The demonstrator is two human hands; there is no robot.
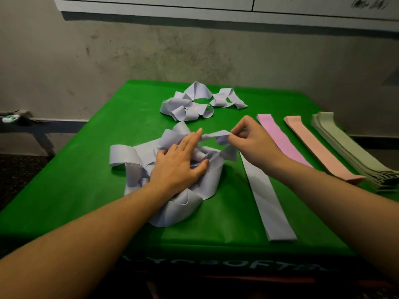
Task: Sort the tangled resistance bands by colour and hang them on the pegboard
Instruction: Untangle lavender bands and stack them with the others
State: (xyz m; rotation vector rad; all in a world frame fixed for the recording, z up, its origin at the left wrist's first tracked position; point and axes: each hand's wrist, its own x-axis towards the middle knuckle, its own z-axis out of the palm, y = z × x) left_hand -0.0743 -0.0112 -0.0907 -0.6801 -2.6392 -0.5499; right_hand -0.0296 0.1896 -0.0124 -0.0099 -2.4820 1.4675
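A tangled heap of pale lavender bands (pixel 190 197) lies on the green table cover (pixel 86 180) in front of me. My left hand (pixel 179 160) presses flat on the heap with straight fingers. My right hand (pixel 250 141) pinches a strand of lavender band (pixel 216 134) lifted off the heap. A second lavender tangle (pixel 194 104) sits farther back. One flattened lavender band (pixel 267 203) lies straight to the right of the heap. Beyond it lie a pink band (pixel 278 134), a peach band (pixel 317 147) and a stack of sage-green bands (pixel 349 147).
A stained grey wall rises behind the table, with a white board (pixel 216 9) along its top. A metal rail with a small white object (pixel 10 119) juts out at the left. The table's near edge (pixel 216 264) shows printed letters.
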